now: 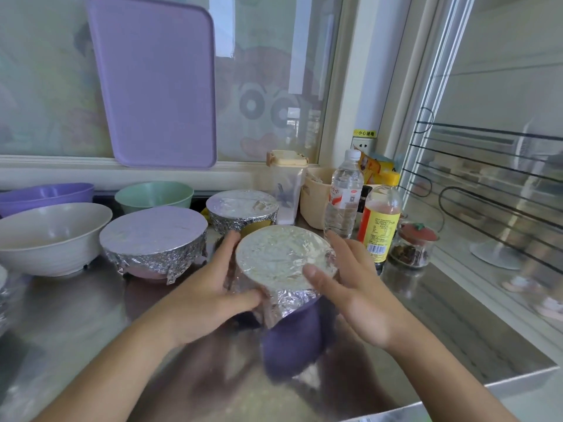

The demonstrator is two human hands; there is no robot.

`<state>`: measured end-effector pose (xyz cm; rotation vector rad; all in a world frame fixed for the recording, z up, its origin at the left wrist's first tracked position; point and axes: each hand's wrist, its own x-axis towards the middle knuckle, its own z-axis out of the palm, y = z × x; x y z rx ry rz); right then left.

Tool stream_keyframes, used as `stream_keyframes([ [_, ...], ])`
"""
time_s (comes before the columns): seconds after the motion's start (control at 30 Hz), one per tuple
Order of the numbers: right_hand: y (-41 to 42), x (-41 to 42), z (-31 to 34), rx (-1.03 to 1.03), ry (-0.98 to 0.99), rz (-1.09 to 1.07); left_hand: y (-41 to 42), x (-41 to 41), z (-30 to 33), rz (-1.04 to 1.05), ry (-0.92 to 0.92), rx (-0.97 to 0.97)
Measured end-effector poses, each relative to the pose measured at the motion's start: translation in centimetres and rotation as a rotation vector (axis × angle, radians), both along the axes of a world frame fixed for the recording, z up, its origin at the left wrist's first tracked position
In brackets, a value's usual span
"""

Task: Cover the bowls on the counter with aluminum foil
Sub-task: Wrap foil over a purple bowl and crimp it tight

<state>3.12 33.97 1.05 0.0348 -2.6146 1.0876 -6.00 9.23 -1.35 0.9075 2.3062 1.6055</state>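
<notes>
Left hand: the left hand (210, 287) at lower centre of the frame presses its straight fingers against the crumpled foil skirt on the left side of the purple bowl (292, 333).
Right hand: the right hand (356, 287) lies flat-fingered on the right side of the same bowl, its thumb resting on the foil (285, 258) drawn over the rim.
Purple bowl: stands on the steel desk (91, 324) at frame centre, its top fully sheeted in foil, its purple wall bare below the skirt.
Covered bowls: a wide foil-covered bowl (154, 239) sits left of centre; a smaller foil-covered bowl (242, 210) stands just behind the purple one.
Uncovered bowls: a white bowl (53, 237) at left, a green bowl (154, 196) and a purple dish (45, 194) behind it.
Right of centre: a water bottle (344, 196), a yellow-capped sauce bottle (379, 220) and a small red-lidded jar (416, 248) stand close together.
Upper left: a lilac tray (155, 83) leans upright against the window.
</notes>
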Motion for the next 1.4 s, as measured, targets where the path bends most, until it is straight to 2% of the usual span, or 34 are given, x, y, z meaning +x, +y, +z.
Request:
stream_keyframes([
  [0.07, 0.6, -0.9, 0.5, -0.033, 0.035, -0.049, 0.2, -0.2, 0.7, -0.006, -0.071, 0.159],
  [0.13, 1.0, -2.0, 0.7, -0.072, 0.079, -0.034, 1.0, -0.6, 0.7, 0.095, -0.075, 0.206],
  [0.27, 0.9, -3.3, -1.1, -0.241, 0.061, 0.094, 3.4, 0.3, -0.2, 0.261, 0.048, 0.078],
  [0.53, 1.8, -2.8, -2.3, -0.372, 0.015, 0.129, 3.3, 1.4, -1.4, 0.332, 0.177, 0.043],
  [0.63, 1.9, -2.8, -2.6, -0.344, 0.078, 0.085, 3.2, 1.8, -1.4, 0.327, 0.224, 0.05],
  [0.73, 2.2, -3.3, -2.2, -0.185, 0.248, -0.028, 3.1, 2.1, -1.4, 0.321, 0.251, 0.075],
  [0.8, 2.5, -3.9, -0.8, -0.059, 0.272, -0.042, 3.0, 2.1, -1.3, 0.316, 0.254, 0.09],
  [0.9, 2.4, -5.3, 2.0, 0.091, 0.097, 0.083, 3.0, 1.9, -1.3, 0.306, 0.249, 0.079],
  [0.97, 2.0, -6.1, 3.0, 0.131, -0.066, 0.16, 3.0, 1.9, -1.4, 0.304, 0.247, 0.075],
  [1.03, 1.7, -6.7, 2.6, 0.119, -0.137, 0.183, 2.9, 2.0, -1.3, 0.305, 0.25, 0.071],
  [1.23, 2.3, -5.3, 1.1, -0.145, -0.13, 0.192, 3.0, 1.5, -1.4, 0.319, 0.274, 0.052],
  [1.4, 3.4, -3.8, -0.5, -0.114, -0.107, 0.24, 3.8, 1.5, -1.5, 0.327, 0.268, 0.055],
])
